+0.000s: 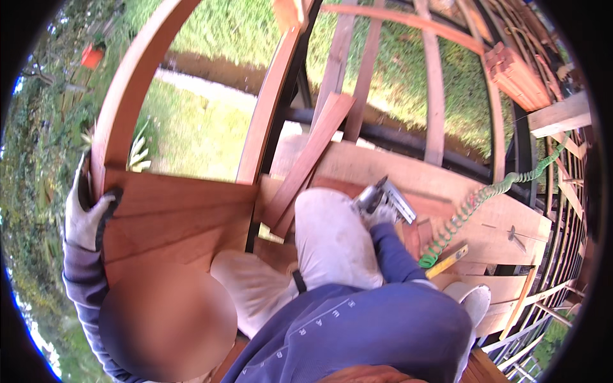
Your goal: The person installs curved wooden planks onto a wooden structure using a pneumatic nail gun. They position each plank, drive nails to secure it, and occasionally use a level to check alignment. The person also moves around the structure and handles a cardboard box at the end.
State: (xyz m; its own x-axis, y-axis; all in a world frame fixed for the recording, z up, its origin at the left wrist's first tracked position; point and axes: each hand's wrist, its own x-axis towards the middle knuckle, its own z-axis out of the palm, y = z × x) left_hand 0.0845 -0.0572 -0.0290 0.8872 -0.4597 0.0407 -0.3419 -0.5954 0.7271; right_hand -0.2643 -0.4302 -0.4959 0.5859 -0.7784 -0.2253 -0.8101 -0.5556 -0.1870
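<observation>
My left hand (pixel 85 220), in a grey and black glove, grips the outer edge of a reddish-brown wood panel (pixel 172 214). Its fingers lie along the outside and the thumb on the inner side, at the foot of a curved-looking wooden post (pixel 121 96). Near my raised knee, my gloved right hand (pixel 378 214) is closed round a silver and black nail gun (pixel 397 199). The handle is mostly hidden by the glove. A green coiled air hose (pixel 456 220) runs from beside my right forearm toward the far right; its connection to the tool cannot be seen.
A loose plank (pixel 313 159) leans across the boards ahead. On the plywood (pixel 498 223) at right lie a yellow-marked bar (pixel 447 260) and a small dark tool (pixel 516 237). A whitish bucket (pixel 476 295) is beside me. Stacked timber (pixel 518 76) sits far right; open framing shows grass below.
</observation>
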